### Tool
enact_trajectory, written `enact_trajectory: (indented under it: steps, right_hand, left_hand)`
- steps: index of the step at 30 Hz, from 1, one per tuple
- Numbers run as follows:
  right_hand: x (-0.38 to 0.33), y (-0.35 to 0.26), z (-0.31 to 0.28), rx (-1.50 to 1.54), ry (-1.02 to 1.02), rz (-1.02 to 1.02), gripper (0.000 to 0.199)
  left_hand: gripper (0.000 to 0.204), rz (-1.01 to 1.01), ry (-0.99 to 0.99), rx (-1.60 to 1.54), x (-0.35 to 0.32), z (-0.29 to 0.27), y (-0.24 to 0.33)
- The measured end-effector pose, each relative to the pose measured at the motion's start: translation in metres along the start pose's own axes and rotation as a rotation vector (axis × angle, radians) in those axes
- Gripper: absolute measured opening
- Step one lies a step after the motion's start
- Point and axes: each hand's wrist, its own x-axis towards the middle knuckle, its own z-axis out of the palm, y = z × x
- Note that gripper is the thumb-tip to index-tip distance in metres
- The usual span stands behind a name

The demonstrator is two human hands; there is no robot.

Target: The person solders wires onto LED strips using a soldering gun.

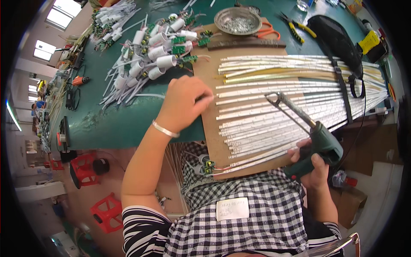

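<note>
My right hand [317, 173] grips the handle of a dark green soldering gun [326, 143]. Its metal tip points up and left over a row of long white LED strips [261, 113], which lie side by side on a brown board [209, 124]. Above the board's left edge hovers my left hand [184, 103], its fingers curled and thumb drawn in near the strips' left ends. What sits at those fingertips, if anything, is hidden. Close to my apron, a small green circuit board [208, 167] with wires lies at the left end of the nearest strip.
Behind my left hand is a pile of white cylindrical housings with circuit boards [156, 51]. A metal bowl [238, 21], orange-handled scissors [269, 31], yellow-handled pliers [295, 32] and a black bag [336, 40] lie at the far side. Red stools [107, 214] stand left.
</note>
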Motion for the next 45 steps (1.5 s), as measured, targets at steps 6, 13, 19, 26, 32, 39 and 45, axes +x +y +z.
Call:
enact_trajectory:
  steps: [6,13,19,26,32,39,45]
  right_hand:
    - [-0.004,-0.01,0.006,-0.04,-0.06,0.134,0.058]
    - [-0.017,-0.008,0.002,-0.086,-0.146,0.163,0.057]
    - [-0.038,-0.026,0.004,-0.287,-0.132,0.166,0.054]
    - [-0.051,-0.021,-0.018,-0.714,-0.321,-0.051,0.047]
    - [-0.045,-0.019,-0.01,-0.679,-0.418,-0.134,0.04]
    - [-0.04,-0.013,-0.013,-0.846,-0.496,-0.177,0.042]
    - [-0.038,-0.01,-0.019,-1.071,-0.565,-0.154,0.045]
  left_hand:
    - [0.008,0.024,-0.103,-0.149,-0.062,0.006,0.058]
    - [0.007,-0.064,-0.028,-0.068,-0.08,0.023,0.075]
    - [0.007,-0.098,-0.055,-0.104,-0.085,0.022,0.086]
    - [0.007,-0.141,-0.019,-0.07,-0.092,0.03,0.088]
    - [0.007,-0.209,-0.044,-0.124,-0.096,0.03,0.089]
    - [0.008,-0.259,-0.003,-0.149,-0.099,0.035,0.091]
    - [0.008,-0.262,-0.011,-0.151,-0.1,0.036,0.09]
